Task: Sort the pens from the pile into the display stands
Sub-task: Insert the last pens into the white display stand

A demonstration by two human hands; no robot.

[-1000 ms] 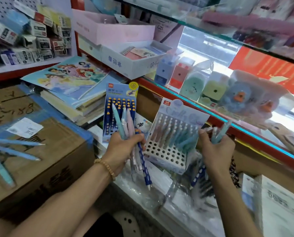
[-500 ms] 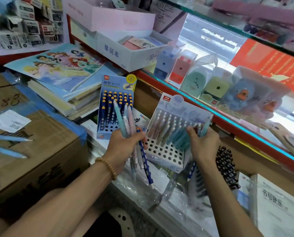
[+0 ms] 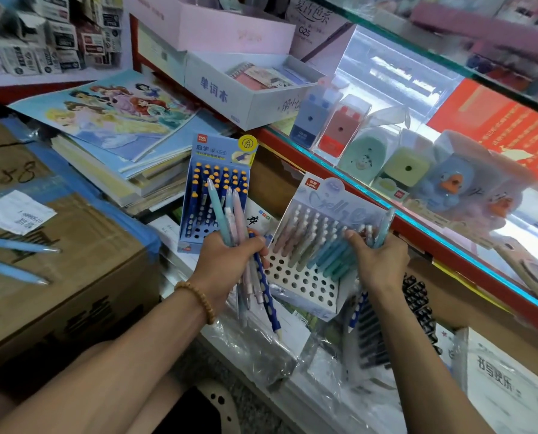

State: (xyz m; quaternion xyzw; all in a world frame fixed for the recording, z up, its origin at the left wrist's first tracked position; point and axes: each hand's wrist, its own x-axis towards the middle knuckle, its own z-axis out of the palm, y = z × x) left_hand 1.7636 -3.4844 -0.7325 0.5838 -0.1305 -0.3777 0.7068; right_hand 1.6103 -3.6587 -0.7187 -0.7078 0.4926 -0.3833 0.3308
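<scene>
My left hand [image 3: 230,264] grips a mixed bunch of pens [image 3: 230,220], fingers curled round it, while my right hand [image 3: 379,261] pinches a teal pen [image 3: 383,228] over the pastel stand [image 3: 311,255]. That stand, between my hands, looks about half filled; the blue stand [image 3: 213,195] beyond my left fingers is fuller, so I judge sorting midway.

pastel pens [image 3: 227,214] — fanned upright | white stand [image 3: 305,285] — half filled, tilted

I see matt brown cardboard on the box [image 3: 73,261], crinkled glossy plastic wrap [image 3: 255,349], printed card stands [image 3: 305,286]
</scene>
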